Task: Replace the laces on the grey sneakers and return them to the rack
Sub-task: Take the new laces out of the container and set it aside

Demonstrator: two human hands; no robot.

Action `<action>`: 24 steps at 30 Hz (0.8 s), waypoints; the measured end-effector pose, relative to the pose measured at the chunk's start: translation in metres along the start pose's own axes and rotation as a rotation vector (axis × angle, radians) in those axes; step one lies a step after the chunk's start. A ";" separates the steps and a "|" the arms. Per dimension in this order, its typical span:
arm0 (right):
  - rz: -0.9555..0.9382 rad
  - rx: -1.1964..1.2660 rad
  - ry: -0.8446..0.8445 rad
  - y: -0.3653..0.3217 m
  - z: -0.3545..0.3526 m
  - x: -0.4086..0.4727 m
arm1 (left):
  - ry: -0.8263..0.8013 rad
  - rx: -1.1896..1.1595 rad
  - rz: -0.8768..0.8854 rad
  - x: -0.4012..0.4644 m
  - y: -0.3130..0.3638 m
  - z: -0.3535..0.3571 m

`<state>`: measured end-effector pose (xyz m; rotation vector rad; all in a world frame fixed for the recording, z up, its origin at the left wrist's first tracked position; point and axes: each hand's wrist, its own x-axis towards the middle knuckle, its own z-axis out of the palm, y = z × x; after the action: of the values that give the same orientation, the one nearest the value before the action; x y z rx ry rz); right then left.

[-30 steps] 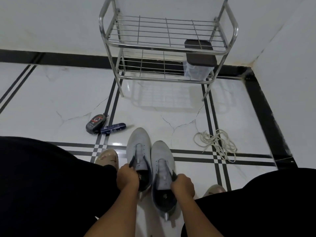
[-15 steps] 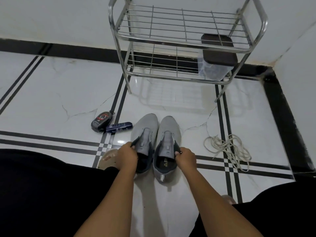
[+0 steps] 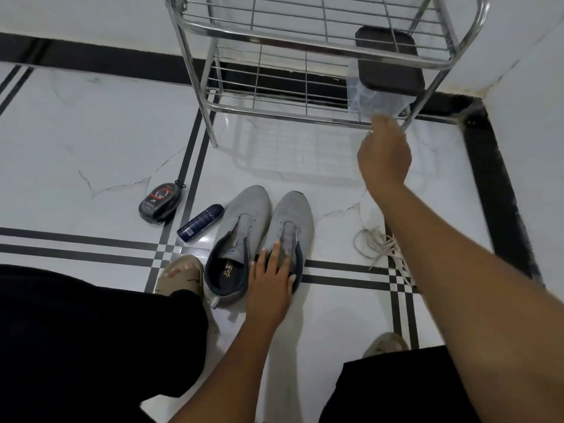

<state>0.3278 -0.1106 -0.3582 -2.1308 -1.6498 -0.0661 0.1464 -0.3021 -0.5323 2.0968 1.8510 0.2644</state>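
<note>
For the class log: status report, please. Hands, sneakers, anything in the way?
Left hand flat on right sneaker. Right hand reaching at container on rack, grip unclear. Sneakers unlaced; laces on floor.

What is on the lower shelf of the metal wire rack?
On the metal wire rack, the lower shelf holds one clear plastic container with a dark lid at its right end. The right hand reaches toward its base, partly covering it. Its contents cannot be made out.

Sneakers before rack, laces right, container in rack
</note>
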 end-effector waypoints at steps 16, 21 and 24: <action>-0.332 -0.524 -0.073 -0.014 -0.007 0.095 | -0.032 -0.027 -0.014 0.004 0.004 0.003; -0.358 -0.264 -0.025 -0.013 -0.035 0.046 | 0.005 -0.560 -0.284 0.017 0.023 -0.031; -0.388 -0.025 0.068 -0.008 -0.049 -0.010 | 0.161 -0.973 -0.493 0.032 0.045 -0.075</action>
<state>0.3286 -0.1360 -0.3144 -1.7753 -2.0049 -0.2753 0.1665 -0.2655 -0.4483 0.9655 1.7176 0.9803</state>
